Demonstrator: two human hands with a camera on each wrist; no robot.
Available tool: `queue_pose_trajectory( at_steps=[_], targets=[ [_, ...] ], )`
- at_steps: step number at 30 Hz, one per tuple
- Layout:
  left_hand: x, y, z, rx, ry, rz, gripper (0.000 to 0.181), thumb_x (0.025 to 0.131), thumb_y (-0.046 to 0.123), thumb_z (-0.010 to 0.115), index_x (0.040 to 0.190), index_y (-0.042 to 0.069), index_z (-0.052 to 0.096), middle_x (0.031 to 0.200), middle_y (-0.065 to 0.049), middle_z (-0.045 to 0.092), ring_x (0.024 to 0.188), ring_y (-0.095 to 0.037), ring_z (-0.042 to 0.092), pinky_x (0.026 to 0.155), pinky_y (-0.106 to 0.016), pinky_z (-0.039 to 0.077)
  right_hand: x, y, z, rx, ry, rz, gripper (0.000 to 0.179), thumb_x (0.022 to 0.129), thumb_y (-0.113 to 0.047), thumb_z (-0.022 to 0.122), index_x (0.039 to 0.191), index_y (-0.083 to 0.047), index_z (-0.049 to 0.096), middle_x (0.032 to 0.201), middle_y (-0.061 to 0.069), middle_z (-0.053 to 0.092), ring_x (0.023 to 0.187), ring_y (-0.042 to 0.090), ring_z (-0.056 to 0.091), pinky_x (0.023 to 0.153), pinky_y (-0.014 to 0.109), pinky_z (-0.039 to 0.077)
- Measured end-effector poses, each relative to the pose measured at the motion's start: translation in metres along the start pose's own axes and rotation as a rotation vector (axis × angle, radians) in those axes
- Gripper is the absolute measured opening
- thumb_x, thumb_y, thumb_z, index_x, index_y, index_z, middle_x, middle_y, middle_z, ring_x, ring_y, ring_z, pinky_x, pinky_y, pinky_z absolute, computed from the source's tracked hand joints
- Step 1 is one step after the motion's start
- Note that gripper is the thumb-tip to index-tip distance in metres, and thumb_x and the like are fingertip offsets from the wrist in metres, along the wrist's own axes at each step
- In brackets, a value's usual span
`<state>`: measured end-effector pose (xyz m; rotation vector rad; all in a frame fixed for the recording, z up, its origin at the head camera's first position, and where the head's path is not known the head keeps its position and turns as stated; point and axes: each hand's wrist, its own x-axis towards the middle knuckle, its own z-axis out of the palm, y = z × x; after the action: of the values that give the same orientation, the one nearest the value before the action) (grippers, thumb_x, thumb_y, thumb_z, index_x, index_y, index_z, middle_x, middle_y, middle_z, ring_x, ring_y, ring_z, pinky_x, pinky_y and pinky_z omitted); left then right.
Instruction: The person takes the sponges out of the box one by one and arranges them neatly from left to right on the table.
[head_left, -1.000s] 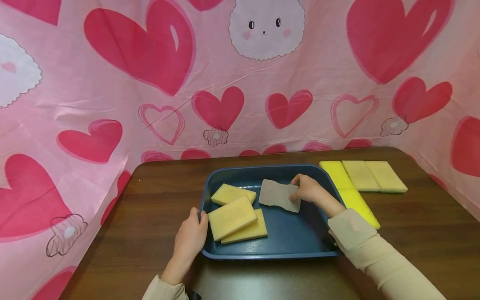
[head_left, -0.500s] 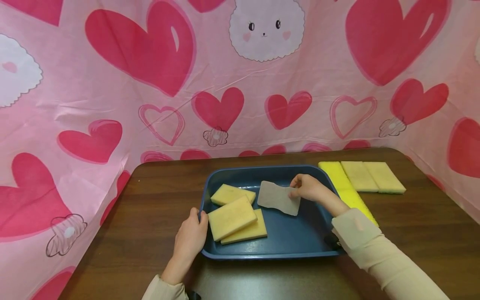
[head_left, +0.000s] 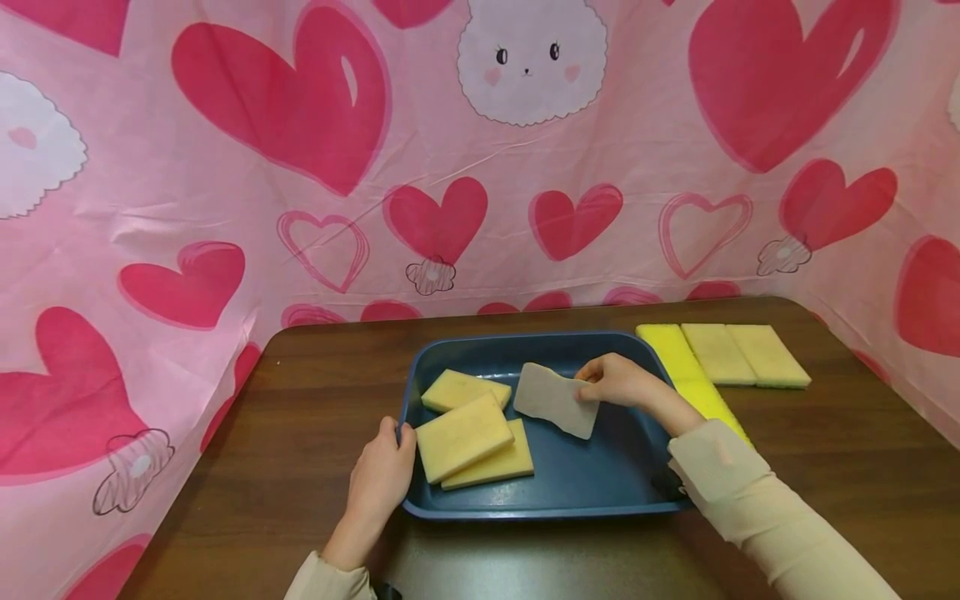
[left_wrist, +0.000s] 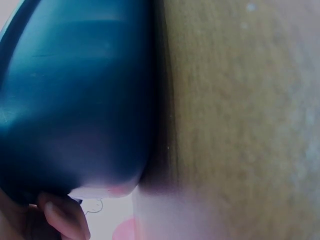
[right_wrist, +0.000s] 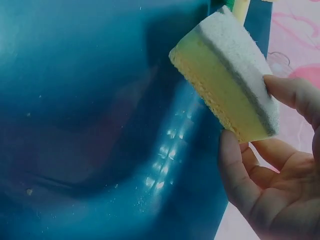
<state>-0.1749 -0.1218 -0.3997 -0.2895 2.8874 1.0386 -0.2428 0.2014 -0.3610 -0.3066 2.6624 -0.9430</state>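
A dark blue rectangular tray (head_left: 600, 500) sits on the wooden table. My left hand (head_left: 384, 468) grips its left rim; in the left wrist view its curled fingers (left_wrist: 65, 217) show at the tray's edge. Over the right half of the tray, my right hand (head_left: 618, 383) pinches a scouring sponge (head_left: 558, 402) by its right end, thumb against the pale grey scrubbing side. From the right wrist, the yellow foam of this wavy-edged sponge (right_wrist: 220, 82) faces the fingertips. Several yellow sponges (head_left: 465, 437) lie at the tray's left, one overlapping another.
Beyond the tray's right side, bright yellow sponges (head_left: 693, 375) lie in a line along it, beside two paler ones (head_left: 742, 354) set edge to edge. A pink heart-patterned cloth (head_left: 510, 167) hangs behind the table (head_left: 322, 375).
The sponge in my right hand has tilted, its lower right corner dropping a little toward the tray floor. My left hand has stayed on the rim.
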Motion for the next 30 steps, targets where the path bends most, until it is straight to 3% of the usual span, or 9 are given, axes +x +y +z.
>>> queue_pose_trajectory(
  at_steps=[30],
  targets=[
    [0.001, -0.001, 0.0, 0.011, -0.003, -0.004, 0.032, 0.099, 0.034, 0.032, 0.097, 0.005, 0.047, 0.064, -0.005, 0.036, 0.059, -0.021, 0.046, 0.052, -0.03, 0.031, -0.013, -0.006, -0.011, 0.026, 0.093, 0.0, 0.037, 0.083, -0.024, 0.069, 0.108, 0.003, 0.062, 0.097, 0.018, 0.065, 0.083, 0.021, 0.056, 0.073, 0.032, 0.049]
  ],
)
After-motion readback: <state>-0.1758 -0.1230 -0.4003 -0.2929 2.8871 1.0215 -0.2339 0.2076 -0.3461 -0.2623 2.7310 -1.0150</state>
